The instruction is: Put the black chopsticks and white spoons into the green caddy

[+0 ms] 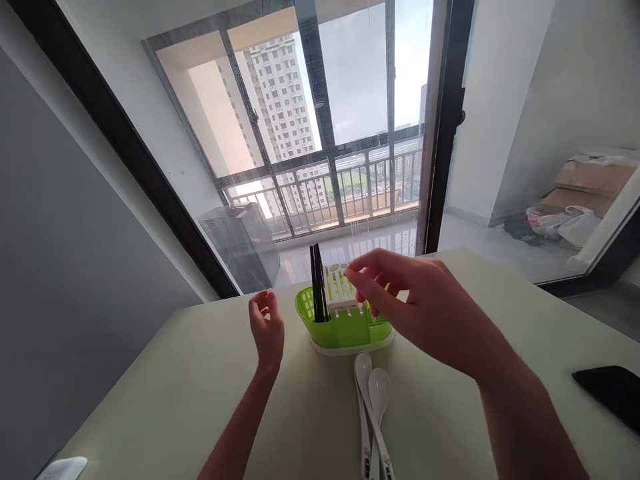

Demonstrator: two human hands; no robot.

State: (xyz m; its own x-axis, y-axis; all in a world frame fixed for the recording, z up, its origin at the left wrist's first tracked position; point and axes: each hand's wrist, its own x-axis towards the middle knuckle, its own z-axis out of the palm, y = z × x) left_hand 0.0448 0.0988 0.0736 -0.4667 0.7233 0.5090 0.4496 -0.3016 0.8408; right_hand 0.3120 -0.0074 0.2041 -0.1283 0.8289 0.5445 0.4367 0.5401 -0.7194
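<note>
Clearly, my right hand point(407, 293) hovers at the green caddy point(353, 331) on the worktop point(300, 413), thumb and forefinger nearly meeting, though I cannot tell whether they grip anything. My left hand point(267, 327), loosely curled and half open, has hold of nothing I can see. A low right wrist could bump the caddy, spilling its black chopsticks point(319, 293), or scatter the white spoons point(379, 389) lying before it.

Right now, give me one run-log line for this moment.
left hand: beside green caddy, nothing visible held; right hand: at caddy, contact unclear; black chopsticks: in caddy; white spoons: on table
</note>
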